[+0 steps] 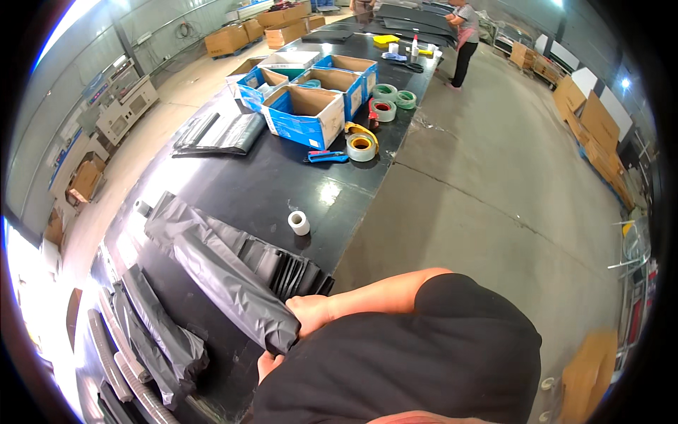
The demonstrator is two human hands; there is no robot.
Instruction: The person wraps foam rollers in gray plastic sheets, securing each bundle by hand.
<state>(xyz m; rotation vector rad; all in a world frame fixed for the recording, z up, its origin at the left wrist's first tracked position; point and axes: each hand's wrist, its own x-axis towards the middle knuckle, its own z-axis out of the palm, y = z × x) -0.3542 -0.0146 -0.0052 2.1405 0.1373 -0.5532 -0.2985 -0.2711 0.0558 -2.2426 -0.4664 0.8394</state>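
Note:
A long black plastic bag (219, 272), slim and wrinkled, lies slantwise across the near part of the dark table. My right hand (308, 313) is closed on its near end, close to the table's right edge. Lower down, my left hand (267, 364) has its fingers curled at the same end; my body hides much of that hand. What is inside the bag, if anything, cannot be seen. Against the bag's right side rests a pile of folded black pieces (293, 272). Beyond them a small white roll (299, 223) stands on the table.
More black bags (159, 332) and ribbed grey hoses (116, 350) lie at left. Farther along are flat plastic sheeting (222, 134), blue cardboard boxes (305, 116), a tape dispenser (361, 145) and a blue cutter (328, 157). A person (464, 39) stands at the far end.

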